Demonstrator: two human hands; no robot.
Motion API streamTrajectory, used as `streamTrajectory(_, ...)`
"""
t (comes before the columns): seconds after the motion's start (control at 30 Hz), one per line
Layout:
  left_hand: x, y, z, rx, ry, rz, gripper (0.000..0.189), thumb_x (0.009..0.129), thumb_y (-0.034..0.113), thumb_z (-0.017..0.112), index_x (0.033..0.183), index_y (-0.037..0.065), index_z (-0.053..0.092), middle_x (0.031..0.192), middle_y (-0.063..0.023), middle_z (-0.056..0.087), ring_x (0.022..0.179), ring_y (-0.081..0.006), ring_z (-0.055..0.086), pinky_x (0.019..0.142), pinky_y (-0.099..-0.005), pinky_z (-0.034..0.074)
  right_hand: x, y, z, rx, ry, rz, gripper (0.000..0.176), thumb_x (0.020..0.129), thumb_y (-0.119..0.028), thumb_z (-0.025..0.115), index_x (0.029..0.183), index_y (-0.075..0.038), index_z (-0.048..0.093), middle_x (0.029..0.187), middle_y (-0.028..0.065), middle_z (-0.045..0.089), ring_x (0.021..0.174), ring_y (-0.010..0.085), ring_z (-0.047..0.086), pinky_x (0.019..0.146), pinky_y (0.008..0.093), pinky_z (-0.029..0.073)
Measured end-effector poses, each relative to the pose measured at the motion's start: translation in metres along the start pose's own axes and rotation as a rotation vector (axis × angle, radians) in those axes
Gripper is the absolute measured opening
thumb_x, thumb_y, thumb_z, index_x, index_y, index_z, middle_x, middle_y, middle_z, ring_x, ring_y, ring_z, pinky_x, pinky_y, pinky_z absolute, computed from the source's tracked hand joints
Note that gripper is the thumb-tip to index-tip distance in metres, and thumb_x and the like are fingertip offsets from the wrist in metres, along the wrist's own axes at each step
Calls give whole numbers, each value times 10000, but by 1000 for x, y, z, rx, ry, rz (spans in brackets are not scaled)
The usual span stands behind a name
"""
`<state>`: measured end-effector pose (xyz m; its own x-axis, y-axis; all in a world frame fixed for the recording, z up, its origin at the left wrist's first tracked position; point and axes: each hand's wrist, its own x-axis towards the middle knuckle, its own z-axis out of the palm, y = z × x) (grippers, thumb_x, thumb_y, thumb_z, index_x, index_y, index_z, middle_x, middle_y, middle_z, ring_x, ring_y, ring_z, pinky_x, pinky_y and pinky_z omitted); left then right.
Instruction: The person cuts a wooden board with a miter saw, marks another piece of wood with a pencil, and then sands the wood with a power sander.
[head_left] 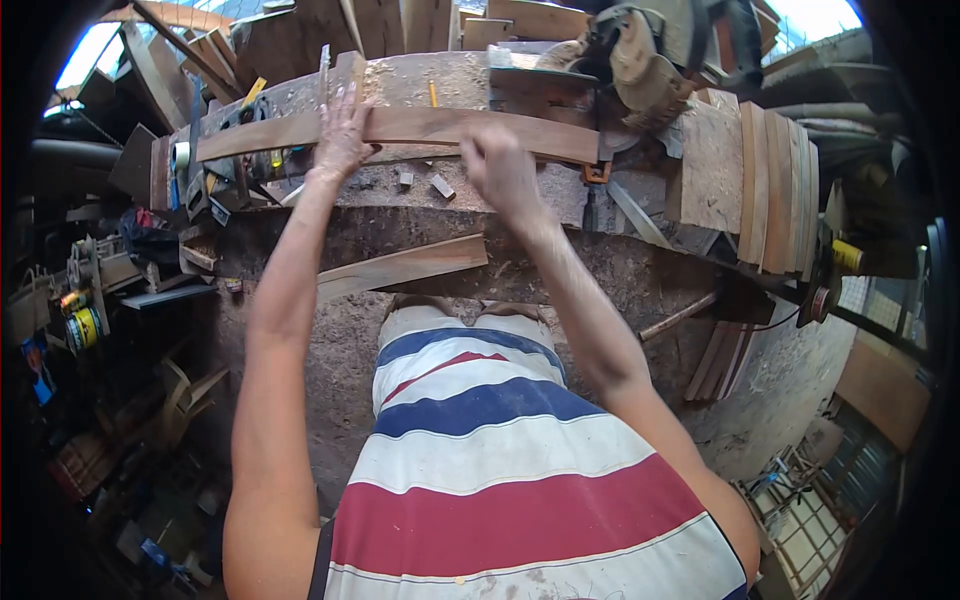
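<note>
A long wooden board (430, 122) lies across the workbench (340, 185). My left hand (343, 137) rests flat on it, left of the middle, with fingers stretched toward the far edge. A short upright-lying piece of wood (350, 68) and a thin metal strip (324, 75) extend beyond my fingertips. My right hand (500, 170) is closed and slightly blurred over the board's near edge; whatever is in it, if anything, is hidden. Beyond the board lies a yellow pencil (433, 94). Two small wood offcuts (443, 187) sit nearer me, between my hands.
An orange-and-black clamp (596, 175) is at the board's right end. Stacked planks (775, 185) stand at the right. Another board (405, 268) juts out below the bench edge. A power tool (640, 60) stands at the back right. Tools crowd the bench's left end.
</note>
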<state>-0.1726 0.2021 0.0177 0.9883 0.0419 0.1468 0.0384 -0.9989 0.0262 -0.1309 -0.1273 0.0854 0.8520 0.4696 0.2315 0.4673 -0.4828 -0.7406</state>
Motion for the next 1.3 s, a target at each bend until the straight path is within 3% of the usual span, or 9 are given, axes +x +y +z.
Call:
streamTrajectory(0.1, -47, 51, -43, -261, 244, -18, 735, 798, 272, 913, 1443, 84, 612, 1535, -176, 627, 1457, -389, 563, 1295, -624, 334, 97, 15, 41, -142, -170, 139, 318, 1002, -301, 732, 1067, -4, 827, 1111, 240, 790, 1044, 393, 768, 931, 512, 610)
streamTrajectory(0.2, -162, 69, -26, -634, -191, -120, 725, 759, 325, 929, 1376, 55, 659, 1358, -190, 670, 1356, -379, 611, 1189, -582, 443, 172, 78, 110, -317, -660, 294, 530, 917, -481, 820, 1131, 4, 831, 1174, 270, 803, 1136, 394, 774, 1003, 510, 601)
streamTrajectory(0.3, -269, 71, 1, -424, -400, -211, 1099, 661, 381, 1006, 1590, 55, 518, 1482, -191, 565, 1454, -397, 503, 1302, -611, 329, 188, 133, 163, -500, -716, 145, 521, 877, -490, 845, 1120, -29, 846, 1095, 253, 812, 1065, 419, 778, 938, 517, 606)
streamTrajectory(0.4, -304, 37, 19, -413, -379, -146, 1069, 666, 318, 1001, 1585, 52, 525, 1445, -193, 583, 1417, -389, 527, 1305, -596, 332, 197, 166, 187, -611, -802, 191, 577, 841, -477, 891, 1173, -9, 830, 1157, 259, 810, 1131, 433, 769, 981, 503, 604)
streamTrajectory(0.63, -277, -13, 13, -508, -401, -10, 771, 627, 221, 969, 1318, 65, 663, 1313, -146, 659, 1255, -341, 618, 1002, -473, 489, 205, 95, 164, -431, -672, 336, 405, 932, -202, 644, 1259, -14, 789, 1138, 258, 809, 1056, 460, 771, 960, 548, 592)
streamTrajectory(0.67, -273, -20, 4, -482, -405, 3, 780, 619, 228, 967, 1319, 66, 662, 1313, -144, 659, 1243, -337, 626, 1001, -473, 493, 196, 127, 177, -363, -148, -252, 312, 1034, -243, 593, 1199, -18, 735, 944, 256, 795, 879, 479, 771, 824, 568, 599)
streamTrajectory(0.7, -268, -28, -8, -461, -413, 26, 789, 611, 236, 964, 1319, 68, 661, 1313, -142, 660, 1231, -333, 634, 1001, -472, 497, 205, 69, 150, -514, -396, 121, 280, 1097, -245, 530, 1271, -49, 627, 1010, 274, 785, 966, 516, 749, 851, 629, 572)
streamTrajectory(0.87, -216, -72, -82, -534, -235, 79, 756, 603, 117, 922, 1312, 87, 659, 1325, -125, 649, 1310, -368, 610, 1163, -513, 459, 126, -75, 48, -337, 116, 200, 326, 1099, -332, 563, 1109, -92, 784, 966, 271, 776, 952, 457, 775, 838, 551, 584)
streamTrajectory(1.3, 42, -21, -49, -384, -180, 412, 706, 764, 220, 925, 1380, 59, 619, 1555, -163, 596, 1520, -386, 499, 1268, -515, 398, -162, -37, -54, -152, 203, 857, 470, 1172, -414, 497, 1228, -30, 763, 1008, 266, 785, 1045, 514, 733, 933, 549, 580)
